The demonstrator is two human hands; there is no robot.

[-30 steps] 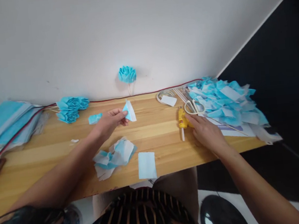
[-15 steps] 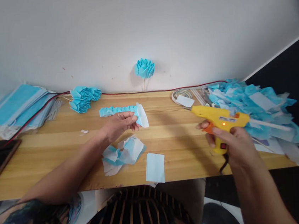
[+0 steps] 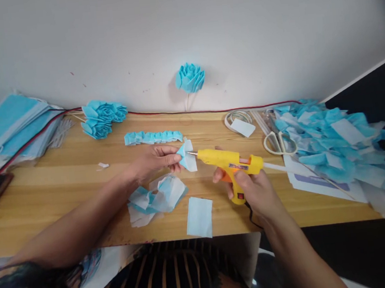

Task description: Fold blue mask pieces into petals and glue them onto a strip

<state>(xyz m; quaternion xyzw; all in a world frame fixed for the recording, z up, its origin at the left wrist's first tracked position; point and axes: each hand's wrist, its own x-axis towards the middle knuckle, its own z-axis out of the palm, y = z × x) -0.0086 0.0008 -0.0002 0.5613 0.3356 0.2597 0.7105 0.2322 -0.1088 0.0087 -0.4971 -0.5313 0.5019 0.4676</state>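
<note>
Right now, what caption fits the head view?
Right hand aims a yellow glue gun at a folded blue piece pinched in the left hand above a wooden table.

Glue gun (image 3: pixel 228 161) right of folded piece (image 3: pixel 186 158)

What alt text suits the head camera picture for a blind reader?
The right hand points a yellow glue gun at a folded blue piece pinched in the left hand, over a wooden table with blue flowers.

One glue gun (image 3: pixel 230 160), one pair of scissors (image 3: pixel 278 143)
</note>
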